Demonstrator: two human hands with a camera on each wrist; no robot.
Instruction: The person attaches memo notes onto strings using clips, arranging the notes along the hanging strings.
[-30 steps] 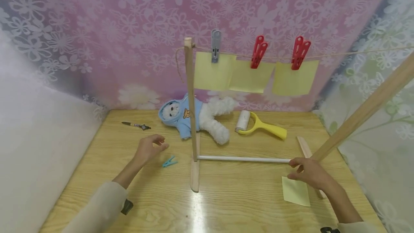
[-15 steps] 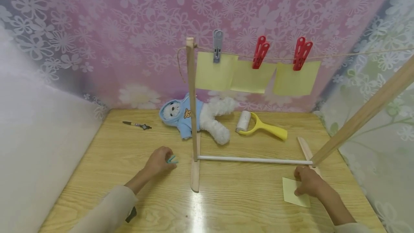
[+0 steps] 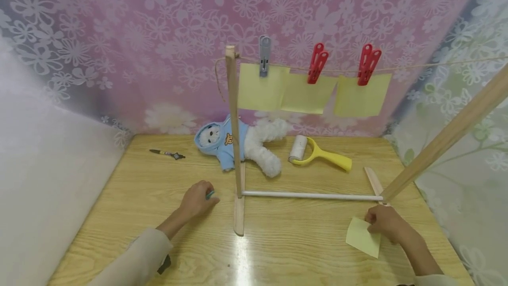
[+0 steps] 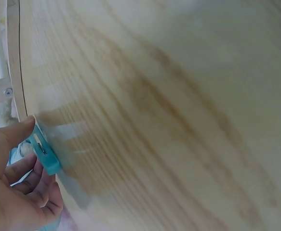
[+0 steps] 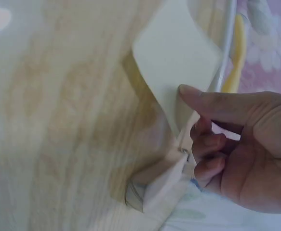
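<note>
My left hand [image 3: 198, 200] pinches a small turquoise clothespin [image 4: 45, 154] between thumb and fingers, low over the wooden table left of the rack. In the head view only a bit of the clothespin shows past the fingers. At the right, my right hand [image 3: 386, 223] pinches a yellow sticky note [image 3: 363, 237] by one corner, with the thumb on its face. The right wrist view has the note [image 5: 174, 57] tilted, with its shadow on the table beneath. Three similar notes hang from a string above, held by a grey clothespin [image 3: 264, 56] and red clothespins [image 3: 318, 63].
A wooden rack has a left post [image 3: 233, 122], a right post [image 3: 448, 140] and a white crossbar [image 3: 309, 195]. Behind it lie a plush toy in a blue hoodie [image 3: 226, 142] and a yellow lint roller [image 3: 329, 158]. A pen [image 3: 166, 153] lies back left.
My left hand has come down to the turquoise clothespin and taken hold of it. My right hand has left the crossbar's end, reached the loose note and pinched it; the note has turned slightly.
</note>
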